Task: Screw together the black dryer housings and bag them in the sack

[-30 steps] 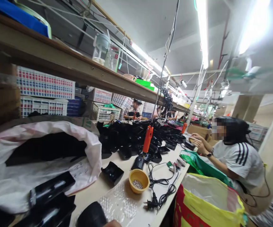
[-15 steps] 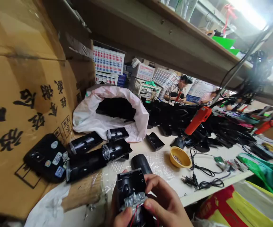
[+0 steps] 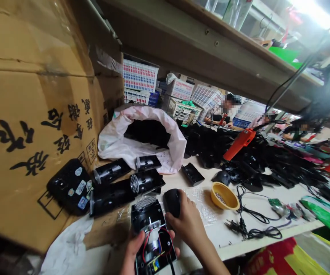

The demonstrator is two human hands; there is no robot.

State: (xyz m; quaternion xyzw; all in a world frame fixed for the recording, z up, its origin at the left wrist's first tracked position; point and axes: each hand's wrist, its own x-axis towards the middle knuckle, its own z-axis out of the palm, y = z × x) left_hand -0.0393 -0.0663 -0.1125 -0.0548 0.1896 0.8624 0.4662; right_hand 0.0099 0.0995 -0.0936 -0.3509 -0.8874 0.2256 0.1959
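My left hand point(image 3: 133, 252) grips an opened black plastic housing point(image 3: 150, 236) low in the view, with a small motor and red wires showing inside. My right hand point(image 3: 186, 225) wraps around a black cylindrical handle point(image 3: 172, 202), which stands just beside the housing on bubble wrap point(image 3: 202, 202). To the left lie black dryer bodies point(image 3: 111, 196) with round mesh grilles, and a black case with stickers point(image 3: 70, 187) rests against them. A yellow bowl of small screws point(image 3: 224, 195) sits to the right of my right hand.
A cardboard carton point(image 3: 39, 114) fills the left side, and a white sack of black parts point(image 3: 142, 141) lies behind the dryer bodies. Black parts, an orange electric screwdriver point(image 3: 239, 143) and a cord point(image 3: 253, 217) occupy the bench. A shelf runs overhead, and co-workers point(image 3: 224, 110) sit beyond.
The view has swung left since the oldest frame, and my hands have come into view. The housing has turned, exposing its wired inside, and my right hand has moved onto the black handle.
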